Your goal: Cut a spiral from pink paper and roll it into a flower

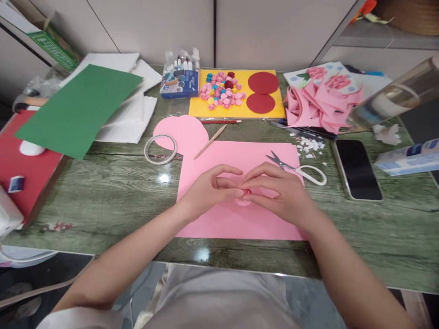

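Note:
A small rolled pink paper flower (245,193) is pinched between my fingertips, its outer end hanging as a rounded flap. My left hand (214,187) grips it from the left with thumb and fingers. From the other side, my right hand (279,189) has its fingertips closed on the same piece, partly hiding it. Both hands are over a pink paper sheet (212,224). White-handled scissors (297,168) lie on the sheet's right edge, beside my right hand. A wooden stick (211,141) lies across its top left, near pink paper circles (190,132) and a roll of tape (147,151).
Behind lies a yellow sheet (250,112) with many small paper flowers (222,91) and two dark red circles (263,83). Pink scraps (322,103) and a phone (357,169) are on the right. Green paper (82,107) and a marker box (180,84) stand back left.

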